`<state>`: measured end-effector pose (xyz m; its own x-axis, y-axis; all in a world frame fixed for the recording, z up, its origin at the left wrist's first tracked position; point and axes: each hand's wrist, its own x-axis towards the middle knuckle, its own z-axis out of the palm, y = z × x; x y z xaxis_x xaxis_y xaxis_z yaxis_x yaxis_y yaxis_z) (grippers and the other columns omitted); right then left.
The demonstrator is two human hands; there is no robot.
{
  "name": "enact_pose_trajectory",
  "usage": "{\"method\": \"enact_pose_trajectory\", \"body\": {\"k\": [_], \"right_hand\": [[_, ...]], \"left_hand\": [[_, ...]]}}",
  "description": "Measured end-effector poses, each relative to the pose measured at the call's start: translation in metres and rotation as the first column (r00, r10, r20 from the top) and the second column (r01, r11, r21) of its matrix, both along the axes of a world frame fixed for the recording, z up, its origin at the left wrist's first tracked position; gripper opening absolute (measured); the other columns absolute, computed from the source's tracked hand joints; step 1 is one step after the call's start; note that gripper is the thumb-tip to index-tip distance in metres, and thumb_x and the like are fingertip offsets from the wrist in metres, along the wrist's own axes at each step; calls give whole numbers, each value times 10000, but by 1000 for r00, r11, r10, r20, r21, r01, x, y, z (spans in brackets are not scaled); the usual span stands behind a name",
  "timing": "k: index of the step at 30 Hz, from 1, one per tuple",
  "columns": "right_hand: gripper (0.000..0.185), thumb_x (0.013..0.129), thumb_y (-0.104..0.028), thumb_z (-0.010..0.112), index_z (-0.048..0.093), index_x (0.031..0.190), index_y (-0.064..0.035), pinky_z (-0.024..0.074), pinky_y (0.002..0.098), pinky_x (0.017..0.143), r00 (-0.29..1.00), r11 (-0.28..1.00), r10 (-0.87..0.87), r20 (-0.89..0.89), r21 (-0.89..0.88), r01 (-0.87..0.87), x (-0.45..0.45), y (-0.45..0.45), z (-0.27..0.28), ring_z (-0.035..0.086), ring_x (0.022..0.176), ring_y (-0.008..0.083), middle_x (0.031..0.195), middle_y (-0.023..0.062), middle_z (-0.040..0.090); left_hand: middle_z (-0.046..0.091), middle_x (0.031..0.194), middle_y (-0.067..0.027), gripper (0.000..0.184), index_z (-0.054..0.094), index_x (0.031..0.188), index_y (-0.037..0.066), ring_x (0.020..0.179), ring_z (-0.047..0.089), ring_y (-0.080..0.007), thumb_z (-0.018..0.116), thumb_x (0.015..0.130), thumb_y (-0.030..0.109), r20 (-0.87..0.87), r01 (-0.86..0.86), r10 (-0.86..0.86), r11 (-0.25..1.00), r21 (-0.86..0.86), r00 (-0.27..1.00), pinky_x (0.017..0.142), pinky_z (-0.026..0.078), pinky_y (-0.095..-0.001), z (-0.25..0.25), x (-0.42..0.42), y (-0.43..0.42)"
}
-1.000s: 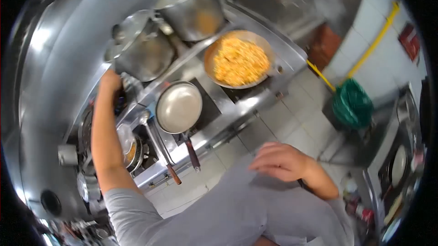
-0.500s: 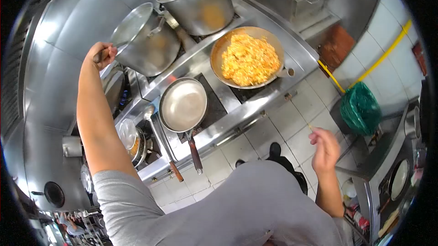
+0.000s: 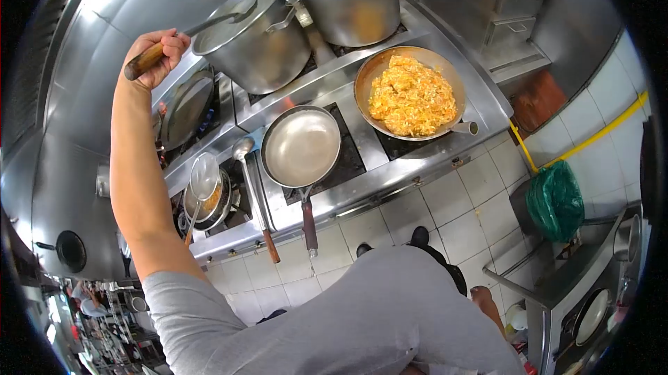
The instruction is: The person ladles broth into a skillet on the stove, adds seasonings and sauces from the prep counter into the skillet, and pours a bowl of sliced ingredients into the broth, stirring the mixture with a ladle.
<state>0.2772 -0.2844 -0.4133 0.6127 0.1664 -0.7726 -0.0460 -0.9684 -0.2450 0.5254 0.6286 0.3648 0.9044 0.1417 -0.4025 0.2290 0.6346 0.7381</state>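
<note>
My left hand (image 3: 158, 56) is wrapped round the wooden handle of a metal ladle (image 3: 212, 22), raised at the upper left. The ladle's head reaches over the mouth of a large steel pot (image 3: 261, 58) on the back of the stove. Low on the right, my right hand (image 3: 481, 296) hangs beside my body, small in view and with its fingers not clear. A bare frying pan (image 3: 301, 147) rests on the front burner. To its right sits a wide pan (image 3: 363, 100) heaped with orange-yellow food (image 3: 412, 97), which looks like rice.
Another big pot (image 3: 348, 13) stands at the back. A second ladle (image 3: 255, 190) lies left of the frying pan. A strainer (image 3: 204, 177) rests over a small pot. Further left is a dark round pan (image 3: 189, 110) near flames. A green-lined bin (image 3: 555, 201) stands at right.
My right hand has dropped from beside the stove to low at my side. My left hand still grips the ladle, whose head now shows over the pot. The view has shifted.
</note>
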Motion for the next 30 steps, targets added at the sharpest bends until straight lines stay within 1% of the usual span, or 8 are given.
{"method": "enact_pose_trajectory", "body": {"k": [7, 8, 9, 13, 16, 20, 22, 30], "right_hand": [[350, 934, -318, 584, 735, 1078, -37, 506, 439, 975, 967, 972, -234, 101, 26, 233, 86, 50, 24, 660, 1085, 388, 1101, 222, 711], [285, 921, -282, 553, 686, 908, -31, 504, 435, 813, 941, 971, -228, 249, 133, 200, 94, 57, 8, 646, 896, 354, 913, 192, 679], [302, 908, -247, 521, 638, 738, -26, 503, 431, 650, 891, 961, -234, 390, 234, 151, 101, 62, 5, 632, 706, 321, 726, 163, 647], [313, 930, -292, 544, 699, 832, -38, 528, 429, 737, 936, 962, -241, 255, 191, 195, 126, 87, 21, 668, 798, 339, 822, 179, 696], [315, 941, -329, 569, 743, 977, -69, 536, 417, 854, 931, 988, -138, 337, 117, 104, 124, 93, 32, 691, 939, 341, 953, 181, 729], [357, 939, -360, 568, 740, 1057, -72, 527, 411, 915, 975, 981, -184, 125, 82, 174, 127, 106, 62, 681, 1031, 354, 1046, 175, 730], [379, 932, -361, 549, 728, 1035, -42, 527, 425, 881, 998, 998, 64, 26, -9, -64, 130, 106, 60, 678, 999, 375, 1027, 207, 720], [344, 928, -328, 537, 703, 926, -27, 519, 448, 764, 964, 992, -90, 250, 105, 65, 133, 106, 57, 664, 819, 366, 857, 208, 707]], "left_hand": [[486, 831, -39, 167, 422, 1015, -47, 563, 506, -57, 485, 1027, 107, -24, 28, -27, 998, 62, 999, 500, 501, -227, 10, -72, -22], [486, 831, -39, 167, 422, 1015, -47, 563, 506, -57, 485, 1027, 107, -26, 19, -18, 998, 57, 999, 500, 501, -227, 10, -86, -27], [504, 793, -28, 175, 441, 1005, -47, 543, 501, -56, 493, 1025, 119, -28, 18, -13, 982, 190, 1000, 485, 495, -219, 8, -101, -35], [538, 700, 0, 229, 504, 1005, -62, 499, 491, -49, 544, 1006, 164, 33, -177, 185, 852, 492, 982, 406, 447, -179, -6, -160, -101], [557, 898, -110, 524, 404, 1417, -60, 492, 474, -44, 587, 968, 141, 77, -97, 71, 903, 419, 994, 398, 439, -167, -50, -217, -72], [580, 908, -128, 583, 411, 1433, -35, 510, 467, -53, 641, 912, 90, -78, -56, 78, 966, 253, 994, 408, 383, -174, -126, -261, -85], [607, 910, -160, 673, 385, 1469, -34, 528, 480, -72, 649, 854, 33, -195, -116, 159, 970, 214, 968, 443, 378, -208, -169, -273, -100], [621, 745, -96, 716, 359, 1499, -64, 581, 582, -179, 646, 845, -10, -482, 304, 120, 640, 706, 868, 556, 470, -300, -267, -295, -140]]}}
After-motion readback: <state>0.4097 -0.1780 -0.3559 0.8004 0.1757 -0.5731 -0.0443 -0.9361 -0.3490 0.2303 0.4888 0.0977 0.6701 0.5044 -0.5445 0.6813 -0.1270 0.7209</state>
